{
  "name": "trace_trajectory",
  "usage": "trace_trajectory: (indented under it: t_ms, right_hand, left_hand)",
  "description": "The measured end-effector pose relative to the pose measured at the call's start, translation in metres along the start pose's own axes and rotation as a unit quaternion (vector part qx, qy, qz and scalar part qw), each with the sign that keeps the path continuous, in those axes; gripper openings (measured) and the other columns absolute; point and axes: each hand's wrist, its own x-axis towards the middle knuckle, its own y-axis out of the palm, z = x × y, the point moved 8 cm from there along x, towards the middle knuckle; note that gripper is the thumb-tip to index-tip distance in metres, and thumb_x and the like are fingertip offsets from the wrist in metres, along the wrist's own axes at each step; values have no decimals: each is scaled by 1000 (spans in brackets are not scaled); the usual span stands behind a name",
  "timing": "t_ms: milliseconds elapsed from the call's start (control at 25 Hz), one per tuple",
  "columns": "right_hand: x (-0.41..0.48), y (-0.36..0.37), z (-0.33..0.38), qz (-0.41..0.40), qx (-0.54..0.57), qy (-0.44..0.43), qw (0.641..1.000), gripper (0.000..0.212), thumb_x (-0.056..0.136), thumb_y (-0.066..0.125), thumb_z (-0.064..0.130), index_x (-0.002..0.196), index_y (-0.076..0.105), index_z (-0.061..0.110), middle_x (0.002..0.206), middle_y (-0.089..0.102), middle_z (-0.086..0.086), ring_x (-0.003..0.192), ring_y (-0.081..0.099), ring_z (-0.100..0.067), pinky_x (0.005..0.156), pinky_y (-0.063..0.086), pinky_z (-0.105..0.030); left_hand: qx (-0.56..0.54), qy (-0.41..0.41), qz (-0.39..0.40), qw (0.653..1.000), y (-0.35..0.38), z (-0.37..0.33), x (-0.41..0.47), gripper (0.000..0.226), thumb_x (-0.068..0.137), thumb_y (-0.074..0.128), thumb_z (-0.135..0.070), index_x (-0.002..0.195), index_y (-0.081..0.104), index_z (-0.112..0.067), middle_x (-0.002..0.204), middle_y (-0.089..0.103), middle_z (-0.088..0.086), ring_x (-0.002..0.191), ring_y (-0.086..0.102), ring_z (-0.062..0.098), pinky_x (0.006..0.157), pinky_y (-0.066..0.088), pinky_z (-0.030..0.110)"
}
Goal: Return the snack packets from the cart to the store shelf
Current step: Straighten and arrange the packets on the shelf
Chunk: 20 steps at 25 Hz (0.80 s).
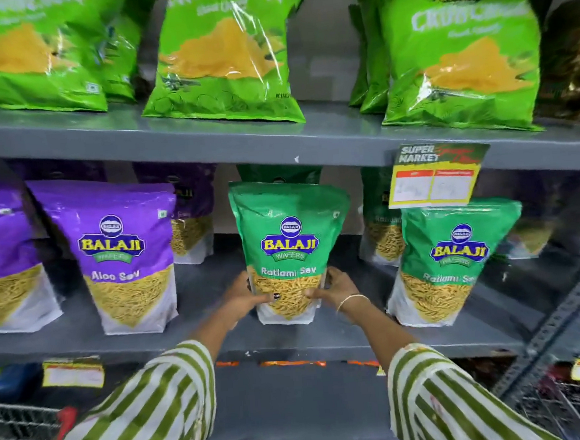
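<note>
A green Ratlami Sev packet (288, 240) stands upright at the middle of the grey middle shelf (200, 332). My left hand (244, 297) grips its lower left side and my right hand (334, 287), with a thin bangle at the wrist, grips its lower right side. Both thumbs press on the clear window at the front. Another green Ratlami Sev packet (452, 260) stands to the right, and more of them stand behind. Part of the wire cart (18, 431) shows at the bottom left.
Purple Aloo Sev packets (122, 252) stand to the left on the same shelf. Light green chip bags (228, 49) line the upper shelf. A yellow price tag (433, 179) hangs from the upper shelf edge. A slotted metal upright (563, 324) runs at the right.
</note>
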Motion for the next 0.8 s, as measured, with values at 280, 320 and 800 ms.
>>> trace_trajectory:
  t_ms: [280,320,800]
  right_hand:
    - [-20,-16,-2,22,-65,5,998,54,62,81,11,111,59,2,119,64,-18,110,59,-30,100,47,-46]
    - [-19,-15,-5,21,-77,8,997,55,58,83,14,108,61,2,117,65,-19,108,61,-30,99,47,-48]
    - [-23,-1,4,-6,-80,3,997,48,66,77,5,110,59,-1,119,64,-16,108,60,-30,95,46,-36]
  left_hand:
    - [37,-8,-43,998,15,3,-8,72,52,86,-17,116,52,-9,118,64,7,106,61,23,95,48,38]
    - [39,-6,-48,998,16,0,-11,68,56,84,-13,116,52,-8,118,63,8,106,60,23,93,48,36]
    - [35,19,-36,999,5,-6,-8,57,63,78,-4,115,53,-7,124,62,14,108,59,24,94,46,35]
